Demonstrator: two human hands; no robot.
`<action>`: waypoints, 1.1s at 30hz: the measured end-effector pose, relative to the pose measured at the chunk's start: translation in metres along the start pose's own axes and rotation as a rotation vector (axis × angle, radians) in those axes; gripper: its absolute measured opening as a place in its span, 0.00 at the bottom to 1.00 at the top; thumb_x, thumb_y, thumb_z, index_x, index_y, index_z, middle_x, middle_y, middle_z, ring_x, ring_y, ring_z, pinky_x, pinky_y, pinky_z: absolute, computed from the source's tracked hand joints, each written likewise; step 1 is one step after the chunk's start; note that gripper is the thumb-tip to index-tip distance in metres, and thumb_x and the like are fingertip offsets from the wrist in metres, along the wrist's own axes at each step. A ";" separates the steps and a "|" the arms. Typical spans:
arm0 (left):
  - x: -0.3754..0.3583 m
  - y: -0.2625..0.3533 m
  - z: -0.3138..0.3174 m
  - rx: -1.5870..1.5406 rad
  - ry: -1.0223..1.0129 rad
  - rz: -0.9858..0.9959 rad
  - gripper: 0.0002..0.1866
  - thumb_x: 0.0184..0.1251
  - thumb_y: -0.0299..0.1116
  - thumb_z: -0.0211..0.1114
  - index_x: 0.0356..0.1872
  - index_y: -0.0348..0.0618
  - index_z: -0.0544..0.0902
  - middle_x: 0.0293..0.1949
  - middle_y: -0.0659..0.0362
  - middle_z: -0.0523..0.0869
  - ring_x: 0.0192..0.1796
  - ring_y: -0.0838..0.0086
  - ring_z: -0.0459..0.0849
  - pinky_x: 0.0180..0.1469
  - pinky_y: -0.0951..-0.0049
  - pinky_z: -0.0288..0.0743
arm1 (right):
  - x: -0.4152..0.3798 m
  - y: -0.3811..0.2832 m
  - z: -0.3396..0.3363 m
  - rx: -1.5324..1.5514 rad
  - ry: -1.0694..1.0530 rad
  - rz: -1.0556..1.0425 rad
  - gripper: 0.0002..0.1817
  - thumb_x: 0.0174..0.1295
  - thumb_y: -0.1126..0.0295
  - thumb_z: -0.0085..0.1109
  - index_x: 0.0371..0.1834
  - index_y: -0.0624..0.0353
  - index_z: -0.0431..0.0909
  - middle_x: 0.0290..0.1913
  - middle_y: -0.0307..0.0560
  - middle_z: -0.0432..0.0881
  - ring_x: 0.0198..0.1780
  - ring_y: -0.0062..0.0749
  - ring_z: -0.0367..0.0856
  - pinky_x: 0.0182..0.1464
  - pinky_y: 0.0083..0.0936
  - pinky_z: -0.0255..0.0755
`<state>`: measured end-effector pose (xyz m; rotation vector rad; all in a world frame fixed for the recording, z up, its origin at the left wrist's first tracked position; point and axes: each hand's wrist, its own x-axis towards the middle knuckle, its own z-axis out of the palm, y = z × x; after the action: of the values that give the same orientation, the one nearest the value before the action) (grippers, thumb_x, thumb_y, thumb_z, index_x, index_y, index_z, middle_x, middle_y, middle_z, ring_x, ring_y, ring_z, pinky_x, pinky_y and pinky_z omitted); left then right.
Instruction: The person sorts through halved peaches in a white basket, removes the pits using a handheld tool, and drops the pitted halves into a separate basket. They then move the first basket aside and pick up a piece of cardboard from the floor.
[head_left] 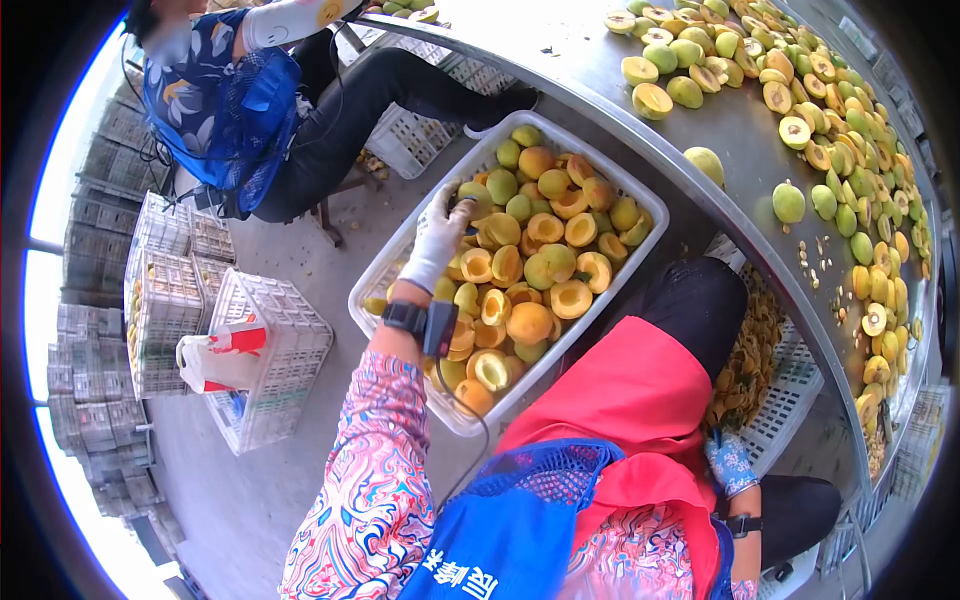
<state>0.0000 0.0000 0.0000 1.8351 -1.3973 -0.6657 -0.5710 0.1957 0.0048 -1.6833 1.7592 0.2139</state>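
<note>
While the left hand (pixel 435 242), clad in a white glove, is held over the ten o'clock side of a white plastic crate (pixel 657 212), whole and halved green-to-orange fruits (pixel 550 265) are packed inside it. The left fingers are curled against a green fruit near that side; whether it is gripped cannot be told. At four o'clock, the right hand (pixel 731 466), covered by a blue patterned glove, is held beside a white perforated basket (pixel 793 405) partly filled with yellow-brown pieces (pixel 748 375). Those fingers are partly hidden, so whether they are apart or together cannot be told. From twelve to four o'clock, more whole and cut fruits (pixel 848 140) are spread on a grey metal surface (pixel 745 140). A seated person (pixel 215 120) is seen at ten o'clock, and a red-and-white bag (pixel 225 358) is set on a white slatted crate (pixel 288 355) at nine o'clock.
</note>
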 end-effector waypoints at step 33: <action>0.042 0.041 0.064 0.546 -0.235 0.546 0.21 0.62 0.32 0.62 0.58 0.50 0.78 0.55 0.52 0.79 0.58 0.52 0.76 0.58 0.56 0.72 | -0.008 -0.002 -0.011 0.089 -0.053 0.035 0.20 0.66 0.57 0.49 0.39 0.68 0.77 0.33 0.69 0.79 0.36 0.60 0.80 0.39 0.49 0.74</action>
<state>-0.0607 -0.0610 -0.0051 1.6598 -2.2934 -0.2263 -0.5733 0.1955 0.0182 -1.5709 1.7344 0.1913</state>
